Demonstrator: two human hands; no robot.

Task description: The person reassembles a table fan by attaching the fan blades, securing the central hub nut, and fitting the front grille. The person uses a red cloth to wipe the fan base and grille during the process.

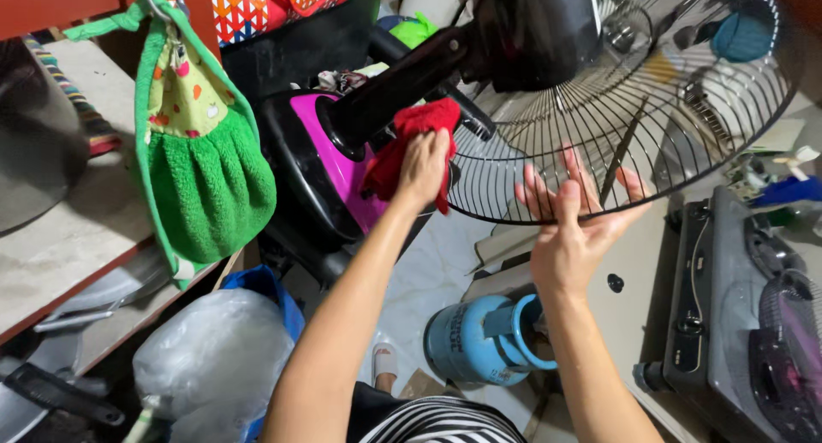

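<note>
A black electric fan lies tilted in front of me, its wire grille facing right and its black motor housing at the top. My left hand grips a red cloth pressed against the rim of the grille beside the fan's black neck. My right hand holds the lower rim of the grille, with the thumb on the near side and the fingers spread behind the wires.
A green hanging towel dangles from a red shelf at left. A magenta and black appliance sits behind the fan. A blue gas cylinder stands on the floor, a black gas stove at right, a plastic bag lower left.
</note>
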